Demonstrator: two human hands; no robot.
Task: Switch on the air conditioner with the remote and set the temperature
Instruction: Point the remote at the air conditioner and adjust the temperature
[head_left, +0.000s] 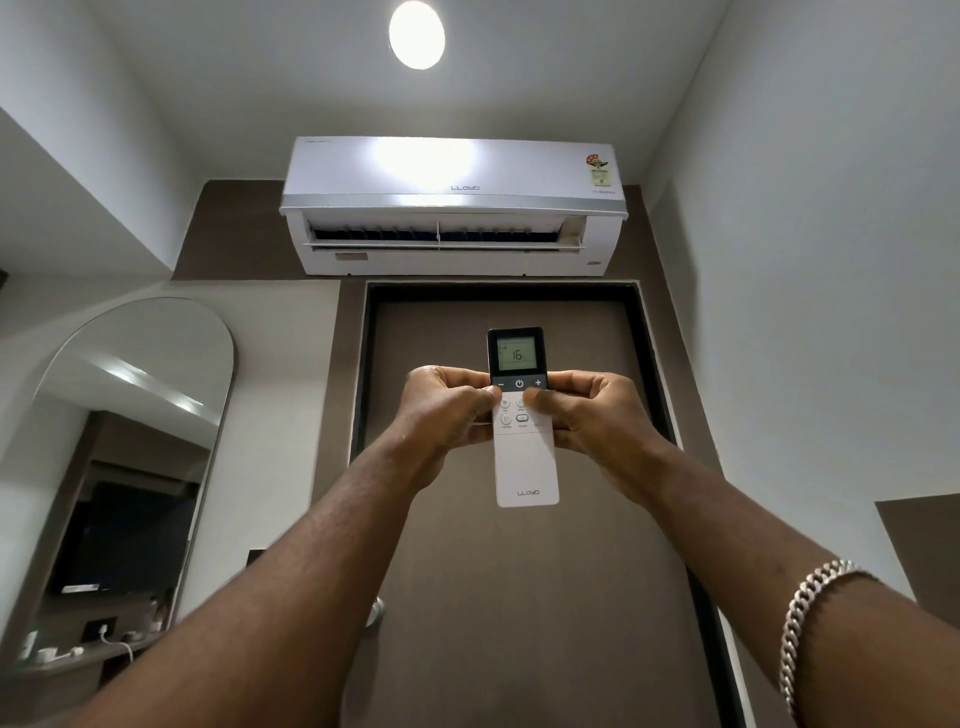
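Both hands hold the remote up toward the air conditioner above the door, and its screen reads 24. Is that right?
Not quite: in the head view the remote screen reads 16, not 24. The rest stands: the left hand and right hand both hold it, raised toward the air conditioner above the door.

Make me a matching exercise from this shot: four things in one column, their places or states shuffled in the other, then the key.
Things:
1. remote
2. air conditioner
3. mirror
4. bracelet

Places or states:
A. on the right wrist
B. on the wall left of the door
C. held in both hands, display reading 16
D. mounted above the door, flap open

Pairs: 1-C, 2-D, 3-B, 4-A
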